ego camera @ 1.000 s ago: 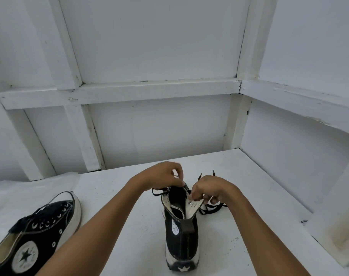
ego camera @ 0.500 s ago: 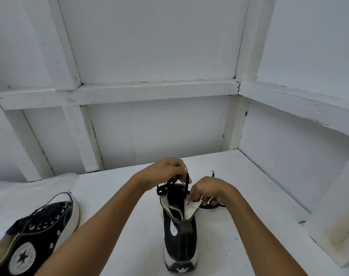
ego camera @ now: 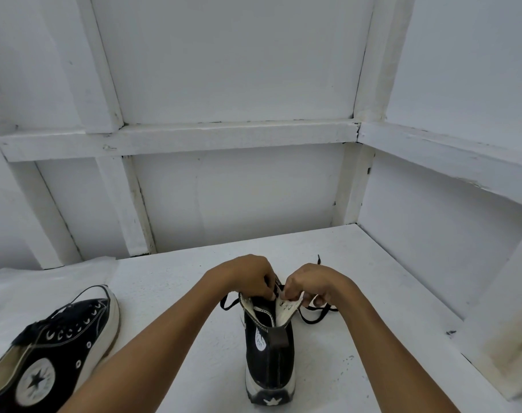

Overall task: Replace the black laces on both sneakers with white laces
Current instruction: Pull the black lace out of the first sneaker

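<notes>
Pinched lace [ego camera: 276, 284] at top eyelets [ego camera: 287, 306] with left hand [ego camera: 247, 275]; gripped sneaker [ego camera: 268, 353] flap with right hand [ego camera: 316, 283]. Judged lace limp, light; canvas pliable. Best hold: close to eyelets.

Upright black sneaker [ego camera: 268, 365], black lace [ego camera: 325, 308] loose

No word can be read. The upright black canvas high-top sneaker with a white sole [ego camera: 268, 362] carries a white oval label [ego camera: 260, 338] inside its collar, the dark print too blurred to read, and a white star mark [ego camera: 271, 401] on its heel. Left of it, a second black canvas sneaker [ego camera: 60, 347] shows a round white ankle patch [ego camera: 35, 381] with a black star; its ring of lettering is illegible.
</notes>
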The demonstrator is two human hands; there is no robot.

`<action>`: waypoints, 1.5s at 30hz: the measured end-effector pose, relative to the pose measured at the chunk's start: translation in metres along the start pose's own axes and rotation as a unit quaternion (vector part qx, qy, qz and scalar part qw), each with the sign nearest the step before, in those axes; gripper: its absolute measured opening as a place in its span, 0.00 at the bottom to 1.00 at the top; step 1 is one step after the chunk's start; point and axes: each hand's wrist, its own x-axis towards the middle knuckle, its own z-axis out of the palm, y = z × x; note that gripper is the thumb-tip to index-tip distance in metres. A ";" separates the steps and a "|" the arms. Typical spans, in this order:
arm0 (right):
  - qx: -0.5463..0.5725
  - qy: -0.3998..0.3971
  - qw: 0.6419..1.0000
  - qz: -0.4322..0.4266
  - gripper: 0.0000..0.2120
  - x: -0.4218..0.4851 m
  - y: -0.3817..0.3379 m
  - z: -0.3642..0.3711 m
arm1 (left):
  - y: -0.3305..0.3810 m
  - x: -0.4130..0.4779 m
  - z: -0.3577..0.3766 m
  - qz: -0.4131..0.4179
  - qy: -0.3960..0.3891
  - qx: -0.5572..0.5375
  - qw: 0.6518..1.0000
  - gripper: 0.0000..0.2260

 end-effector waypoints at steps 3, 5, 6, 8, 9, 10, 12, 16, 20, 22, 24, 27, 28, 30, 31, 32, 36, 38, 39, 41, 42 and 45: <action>-0.005 0.001 1.000 0.003 0.02 -0.001 -0.001 0.000 | -0.002 -0.001 -0.002 0.025 0.031 -0.066 0.997 0.02; -0.004 0.002 1.000 0.002 0.02 -0.002 -0.001 0.000 | -0.005 -0.003 -0.007 0.024 0.068 -0.170 0.983 0.03; -0.003 0.002 1.000 0.001 0.02 -0.002 -0.001 0.000 | -0.006 -0.005 -0.009 0.017 0.089 -0.235 0.968 0.04; -0.003 0.001 1.000 0.001 0.02 -0.003 -0.001 0.000 | -0.009 -0.008 -0.014 0.001 0.134 -0.357 0.924 0.04; -0.006 0.000 1.000 0.001 0.02 -0.003 -0.001 0.000 | -0.011 -0.010 -0.017 -0.004 0.161 -0.404 0.900 0.05; -0.008 -0.001 1.000 -0.001 0.03 -0.004 -0.002 0.000 | -0.013 -0.012 -0.019 -0.007 0.188 -0.446 0.875 0.05; -0.014 -0.001 1.000 -0.003 0.03 -0.004 -0.003 0.000 | -0.018 -0.017 -0.024 -0.013 0.237 -0.528 0.816 0.05; -0.029 -0.001 1.000 -0.001 0.03 -0.003 -0.006 -0.001 | -0.030 -0.023 -0.033 -0.043 0.314 -0.582 0.749 0.05; -0.038 -0.002 0.999 -0.003 0.03 -0.001 -0.009 -0.001 | -0.040 -0.023 -0.033 -0.081 0.372 -0.551 0.742 0.05; -0.039 0.004 0.999 -0.001 0.04 0.000 -0.011 0.000 | -0.048 -0.020 -0.028 -0.108 0.396 -0.510 0.756 0.06; -0.040 0.014 0.999 -0.002 0.06 0.000 -0.012 0.001 | -0.060 -0.015 -0.021 -0.145 0.390 -0.440 0.796 0.08; -0.053 0.022 0.998 -0.008 0.08 0.000 -0.016 0.002 | -0.080 -0.013 -0.013 -0.242 0.287 -0.187 0.908 0.15; -0.062 0.030 0.997 -0.015 0.08 0.001 -0.016 0.002 | -0.084 -0.014 -0.011 -0.264 0.256 -0.120 0.922 0.16; -0.077 0.061 0.994 -0.048 0.10 0.002 -0.016 0.001 | -0.084 -0.018 -0.011 -0.268 0.224 -0.071 0.934 0.15; -0.074 0.082 0.991 -0.074 0.10 0.003 -0.016 0.001 | -0.081 -0.020 -0.012 -0.254 0.213 -0.072 0.941 0.13; -0.066 0.103 0.987 -0.105 0.09 0.004 -0.016 0.002 | -0.077 -0.022 -0.014 -0.232 0.201 -0.091 0.947 0.13; -0.069 0.125 0.968 -0.205 0.04 0.006 -0.027 0.007 | -0.055 -0.030 -0.017 -0.137 0.102 -0.221 0.960 0.15; -0.106 0.099 0.965 -0.219 0.06 0.008 -0.033 0.011 | -0.046 -0.031 -0.014 -0.112 0.049 -0.205 0.971 0.15; -0.128 0.089 0.963 -0.221 0.07 0.010 -0.036 0.013 | -0.042 -0.031 -0.012 -0.103 0.029 -0.191 0.976 0.14; -0.163 0.082 0.959 -0.214 0.08 0.014 -0.037 0.016 | -0.038 -0.030 -0.009 -0.094 0.011 -0.184 0.978 0.12; -0.170 0.083 0.959 -0.212 0.08 0.017 -0.037 0.017 | -0.037 -0.030 -0.008 -0.094 0.008 -0.195 0.976 0.11; -0.178 0.083 0.957 -0.211 0.06 0.022 -0.035 0.020 | -0.036 -0.031 -0.007 -0.098 0.012 -0.233 0.967 0.11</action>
